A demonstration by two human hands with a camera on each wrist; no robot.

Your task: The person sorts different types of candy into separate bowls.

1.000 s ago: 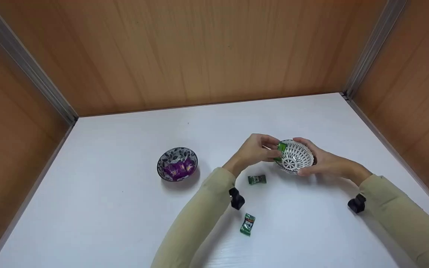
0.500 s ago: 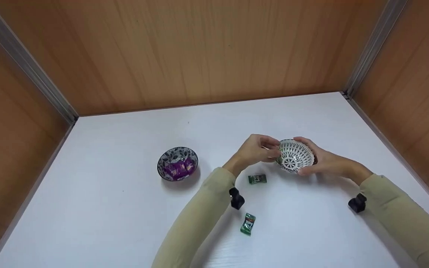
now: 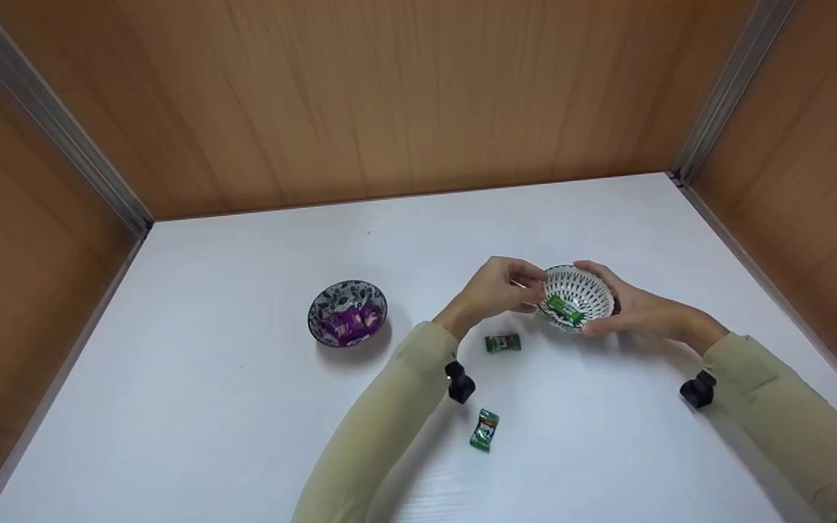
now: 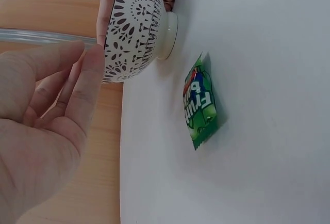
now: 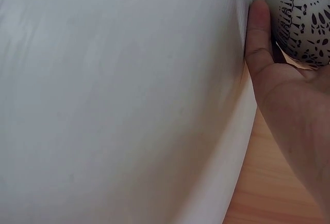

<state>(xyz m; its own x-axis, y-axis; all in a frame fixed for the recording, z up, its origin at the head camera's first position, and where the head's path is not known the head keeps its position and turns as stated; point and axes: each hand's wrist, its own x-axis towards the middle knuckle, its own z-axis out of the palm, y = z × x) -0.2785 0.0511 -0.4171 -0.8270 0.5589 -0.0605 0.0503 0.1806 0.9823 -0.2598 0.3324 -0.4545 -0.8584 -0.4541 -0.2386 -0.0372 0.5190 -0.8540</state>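
My right hand (image 3: 640, 309) grips a small white bowl (image 3: 587, 285) with a black pattern, thumb on the near side and fingers round the far side. Inside the bowl lies a green-wrapped candy (image 3: 564, 311). At the bowl's left rim is my left hand (image 3: 495, 290); its thumb and fingers are bent loosely with nothing seen between them. The left wrist view shows those fingertips overlapping the bowl's patterned outer wall (image 4: 135, 33). Below my left hand, another green candy (image 3: 503, 343) rests on the white table (image 3: 229, 407).
A third green candy (image 3: 484, 430) lies nearer the front, right of my left forearm. Left of centre stands a dark-patterned bowl (image 3: 330, 296) with several purple-wrapped candies (image 3: 351, 325). Wooden panels (image 3: 418, 102) wall the table at the back and both sides.
The green candy that my left fingers held at the rim has dropped into the white bowl. Both hands stay about where they were.
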